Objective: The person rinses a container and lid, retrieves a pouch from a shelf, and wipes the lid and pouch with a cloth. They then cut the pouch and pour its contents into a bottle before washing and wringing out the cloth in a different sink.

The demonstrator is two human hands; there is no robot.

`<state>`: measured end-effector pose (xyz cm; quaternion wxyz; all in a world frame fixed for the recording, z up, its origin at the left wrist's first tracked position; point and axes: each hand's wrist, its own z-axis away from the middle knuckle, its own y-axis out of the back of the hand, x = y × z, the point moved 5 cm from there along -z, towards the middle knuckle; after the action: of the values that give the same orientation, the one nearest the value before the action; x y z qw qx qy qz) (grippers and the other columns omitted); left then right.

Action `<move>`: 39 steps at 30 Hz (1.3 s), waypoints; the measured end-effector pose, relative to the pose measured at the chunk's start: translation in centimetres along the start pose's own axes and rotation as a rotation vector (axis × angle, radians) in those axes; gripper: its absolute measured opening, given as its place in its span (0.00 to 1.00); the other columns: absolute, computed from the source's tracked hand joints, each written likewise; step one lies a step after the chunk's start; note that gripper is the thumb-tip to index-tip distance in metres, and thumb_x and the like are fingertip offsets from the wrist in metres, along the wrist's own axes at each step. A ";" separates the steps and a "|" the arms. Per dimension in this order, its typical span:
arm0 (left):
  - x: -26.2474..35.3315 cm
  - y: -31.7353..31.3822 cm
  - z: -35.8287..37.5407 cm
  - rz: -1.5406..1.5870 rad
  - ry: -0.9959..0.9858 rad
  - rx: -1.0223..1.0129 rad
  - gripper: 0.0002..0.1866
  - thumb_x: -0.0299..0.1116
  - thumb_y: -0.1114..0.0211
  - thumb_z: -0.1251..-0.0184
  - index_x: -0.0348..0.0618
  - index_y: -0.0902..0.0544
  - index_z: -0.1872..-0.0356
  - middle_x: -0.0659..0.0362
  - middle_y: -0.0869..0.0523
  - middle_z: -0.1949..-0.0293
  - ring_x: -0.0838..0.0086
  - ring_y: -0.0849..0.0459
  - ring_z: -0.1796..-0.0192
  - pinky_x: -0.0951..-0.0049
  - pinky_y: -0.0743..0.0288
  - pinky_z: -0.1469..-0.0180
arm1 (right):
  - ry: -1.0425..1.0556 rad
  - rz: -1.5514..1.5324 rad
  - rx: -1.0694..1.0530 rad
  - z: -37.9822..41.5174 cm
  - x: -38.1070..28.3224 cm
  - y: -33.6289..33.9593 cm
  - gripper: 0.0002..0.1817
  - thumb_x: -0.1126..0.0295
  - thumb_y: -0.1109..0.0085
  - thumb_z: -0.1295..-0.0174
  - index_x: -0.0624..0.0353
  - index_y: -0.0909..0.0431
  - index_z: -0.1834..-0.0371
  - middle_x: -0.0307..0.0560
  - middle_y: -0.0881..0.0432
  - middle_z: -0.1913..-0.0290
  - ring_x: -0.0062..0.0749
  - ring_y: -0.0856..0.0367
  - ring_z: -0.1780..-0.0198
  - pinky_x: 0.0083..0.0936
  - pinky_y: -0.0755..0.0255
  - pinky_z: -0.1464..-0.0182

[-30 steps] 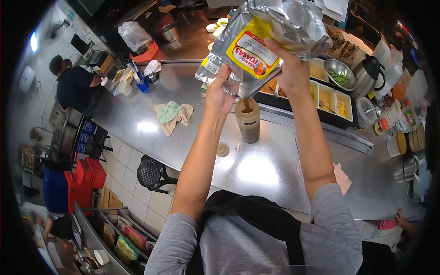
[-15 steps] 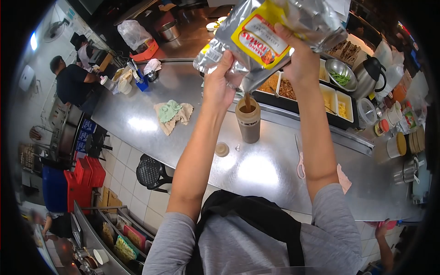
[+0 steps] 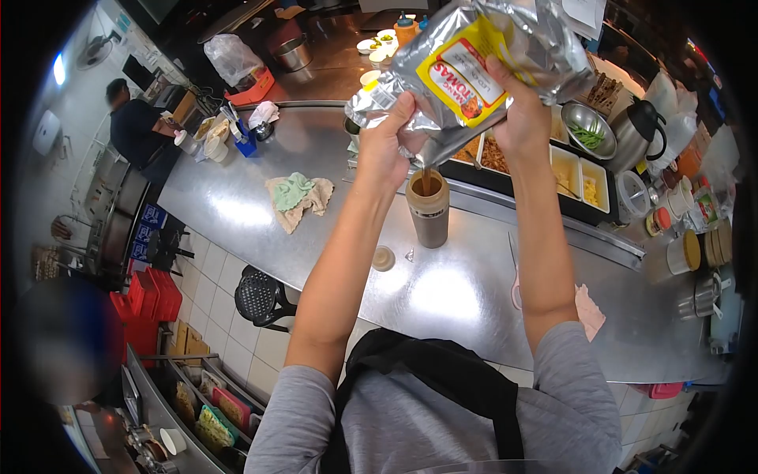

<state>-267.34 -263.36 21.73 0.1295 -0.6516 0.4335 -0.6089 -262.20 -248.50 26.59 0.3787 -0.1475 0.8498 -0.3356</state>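
A large silver sauce pouch (image 3: 442, 118) with a yellow and red label is tilted, its cut corner pointing down. My left hand (image 3: 384, 146) grips its lower left side, thumb on the foil. On the right edge my right hand (image 3: 521, 110) is wrapped round it, thumb over the label. Brown sauce (image 3: 426, 183) runs from the corner into the open mouth of a squeeze bottle (image 3: 430, 217), which stands upright on the steel counter. A round bottle cap (image 3: 383, 258) and a small foil scrap (image 3: 410, 254) lie in front of the bottle.
Folded cloths (image 3: 300, 199) lie left on the counter (image 3: 237, 189). Scissors (image 3: 516, 288) and a pink cloth (image 3: 589, 312) are near my right forearm. Food trays (image 3: 580, 178), a steel bowl (image 3: 588, 130) and a thermal jug (image 3: 636, 130) stand right. A person (image 3: 138, 130) works at far left.
The pouch and both hands have shifted slightly right and down, with sauce still flowing. A blurred figure has entered at lower left. The person at far left has moved.
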 end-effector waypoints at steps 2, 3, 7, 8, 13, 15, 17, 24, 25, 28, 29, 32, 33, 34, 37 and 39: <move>-0.9 0.6 0.1 0.010 0.020 0.012 0.15 0.28 0.35 0.45 0.39 0.26 0.56 0.57 0.19 0.61 0.72 0.20 0.59 0.71 0.24 0.55 | -0.012 -0.011 0.025 0.2 0.8 1.1 0.16 0.78 0.42 0.46 0.63 0.29 0.53 0.46 0.23 0.54 0.30 0.23 0.55 0.27 0.27 0.51; -1.3 0.8 0.1 0.020 0.041 0.024 0.16 0.28 0.35 0.46 0.39 0.26 0.56 0.57 0.19 0.61 0.72 0.20 0.59 0.71 0.24 0.55 | -0.025 -0.021 0.051 0.3 1.1 1.8 0.17 0.79 0.43 0.46 0.63 0.29 0.52 0.46 0.23 0.54 0.30 0.23 0.54 0.27 0.28 0.50; -2.2 1.1 0.3 -0.046 0.075 0.101 0.15 0.27 0.35 0.45 0.37 0.25 0.57 0.56 0.19 0.61 0.72 0.19 0.60 0.72 0.24 0.56 | -0.062 -0.111 0.114 0.2 2.6 4.5 0.18 0.84 0.43 0.49 0.62 0.29 0.54 0.47 0.23 0.56 0.31 0.22 0.55 0.28 0.26 0.53; -2.4 0.9 0.4 -0.078 0.077 0.113 0.15 0.28 0.35 0.45 0.36 0.25 0.57 0.55 0.19 0.61 0.72 0.19 0.59 0.71 0.24 0.57 | -0.062 -0.112 0.115 0.2 2.9 5.2 0.18 0.84 0.43 0.49 0.62 0.29 0.54 0.47 0.23 0.56 0.31 0.22 0.55 0.28 0.26 0.53; -3.3 2.2 -1.3 -0.286 0.185 0.152 0.18 0.32 0.34 0.45 0.31 0.26 0.57 0.52 0.19 0.62 0.70 0.20 0.60 0.71 0.24 0.62 | -0.150 -0.210 0.246 1.1 5.1 10.0 0.16 0.77 0.47 0.43 0.66 0.31 0.51 0.50 0.24 0.53 0.34 0.23 0.53 0.30 0.30 0.47; -4.4 3.6 -2.3 -0.445 0.497 0.157 0.19 0.33 0.35 0.44 0.27 0.27 0.58 0.52 0.20 0.65 0.69 0.20 0.63 0.71 0.24 0.64 | -0.144 -0.222 0.283 1.9 5.6 11.9 0.17 0.78 0.48 0.44 0.67 0.32 0.50 0.52 0.25 0.52 0.38 0.24 0.51 0.35 0.31 0.45; -4.8 2.7 -2.4 -0.258 0.491 0.061 0.16 0.31 0.39 0.41 0.26 0.28 0.60 0.52 0.22 0.68 0.69 0.21 0.67 0.70 0.26 0.66 | -0.213 -0.277 0.448 3.2 6.8 14.5 0.16 0.80 0.50 0.44 0.66 0.32 0.51 0.52 0.24 0.52 0.42 0.25 0.51 0.39 0.31 0.46; -6.2 4.7 -2.9 -0.428 0.594 -0.071 0.06 0.24 0.48 0.39 0.34 0.29 0.62 0.56 0.23 0.68 0.74 0.23 0.68 0.72 0.26 0.63 | -0.327 -0.346 0.723 7.2 8.6 17.8 0.18 0.81 0.50 0.45 0.66 0.33 0.49 0.53 0.25 0.51 0.44 0.26 0.49 0.44 0.35 0.44; -6.2 4.8 -2.6 -0.441 0.626 -0.090 0.07 0.24 0.48 0.39 0.35 0.30 0.61 0.58 0.23 0.67 0.75 0.23 0.68 0.72 0.25 0.63 | -0.331 -0.347 0.731 7.6 8.6 17.9 0.18 0.81 0.50 0.45 0.66 0.32 0.49 0.53 0.25 0.51 0.44 0.27 0.49 0.44 0.35 0.44; -7.0 5.9 -2.7 -0.548 0.657 -0.111 0.06 0.25 0.47 0.39 0.38 0.29 0.62 0.61 0.24 0.68 0.78 0.25 0.70 0.75 0.27 0.66 | -0.328 -0.349 0.740 8.0 8.7 18.1 0.18 0.81 0.49 0.45 0.66 0.32 0.49 0.53 0.25 0.51 0.43 0.27 0.48 0.43 0.35 0.44; -7.3 6.5 -2.9 -0.644 0.659 -0.112 0.05 0.27 0.46 0.39 0.39 0.28 0.63 0.63 0.24 0.70 0.80 0.26 0.71 0.76 0.29 0.69 | -0.306 -0.342 0.732 8.2 8.6 18.2 0.18 0.81 0.49 0.45 0.66 0.32 0.49 0.52 0.25 0.51 0.43 0.27 0.48 0.43 0.36 0.43; -5.7 3.8 -2.1 -0.851 0.652 -0.279 0.05 0.30 0.43 0.41 0.40 0.26 0.67 0.66 0.25 0.75 0.83 0.29 0.74 0.80 0.35 0.73 | -0.241 -0.337 0.739 8.9 7.6 18.4 0.17 0.80 0.49 0.45 0.65 0.32 0.50 0.52 0.25 0.51 0.42 0.26 0.49 0.42 0.34 0.45; -5.8 3.3 -2.1 -0.849 0.659 -0.310 0.05 0.30 0.43 0.41 0.40 0.26 0.67 0.66 0.25 0.75 0.83 0.29 0.74 0.80 0.35 0.73 | -0.210 -0.340 0.745 9.3 7.0 18.4 0.17 0.79 0.48 0.45 0.65 0.32 0.51 0.51 0.25 0.52 0.41 0.25 0.51 0.41 0.33 0.46; -5.7 2.6 -2.6 -1.075 0.576 -0.383 0.05 0.30 0.42 0.42 0.40 0.25 0.68 0.66 0.26 0.77 0.83 0.31 0.76 0.81 0.38 0.74 | -0.175 -0.332 0.755 10.0 6.3 18.9 0.17 0.79 0.48 0.45 0.65 0.32 0.51 0.51 0.25 0.52 0.41 0.25 0.51 0.41 0.33 0.46; -6.0 -1.3 -3.1 -1.315 0.390 -0.558 0.12 0.29 0.40 0.46 0.37 0.25 0.61 0.63 0.25 0.80 0.82 0.29 0.77 0.79 0.36 0.74 | -0.124 -0.220 0.854 11.7 4.1 20.1 0.16 0.76 0.46 0.46 0.66 0.31 0.53 0.53 0.24 0.55 0.40 0.24 0.55 0.37 0.29 0.54; -6.3 -4.5 -1.8 -1.195 0.205 -0.461 0.22 0.27 0.42 0.49 0.38 0.30 0.50 0.60 0.23 0.80 0.80 0.26 0.77 0.77 0.32 0.74 | -0.187 -0.319 1.021 14.8 2.8 21.2 0.16 0.72 0.45 0.47 0.69 0.31 0.56 0.56 0.24 0.58 0.41 0.23 0.59 0.34 0.27 0.61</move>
<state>-266.42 -255.48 20.95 -0.4170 -0.7300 0.1261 -0.5266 -253.05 -241.20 3.39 0.4205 -0.1012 0.5087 -0.7445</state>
